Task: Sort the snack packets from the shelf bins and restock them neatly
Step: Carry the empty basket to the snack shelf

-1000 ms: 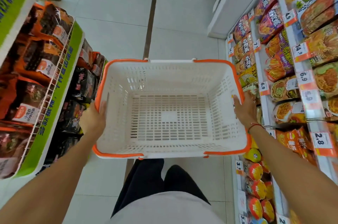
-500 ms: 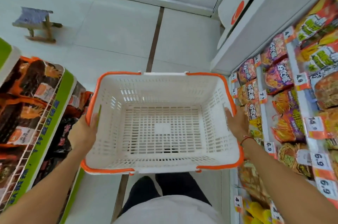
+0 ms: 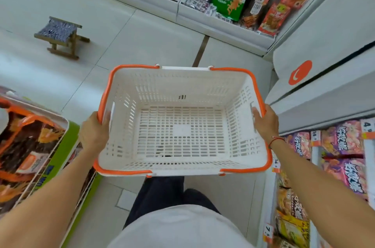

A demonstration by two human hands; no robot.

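Basket (image 3: 182,85): white, orange-rimmed, nothing in it.
My left hand (image 3: 93,136): grips basket's left rim.
My right hand (image 3: 265,124): grips its right rim.

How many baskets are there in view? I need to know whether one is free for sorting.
1: a white basket with orange rim, held in front of the person, left hand and right hand gripping its sides. It holds nothing. Others may lie out of view.
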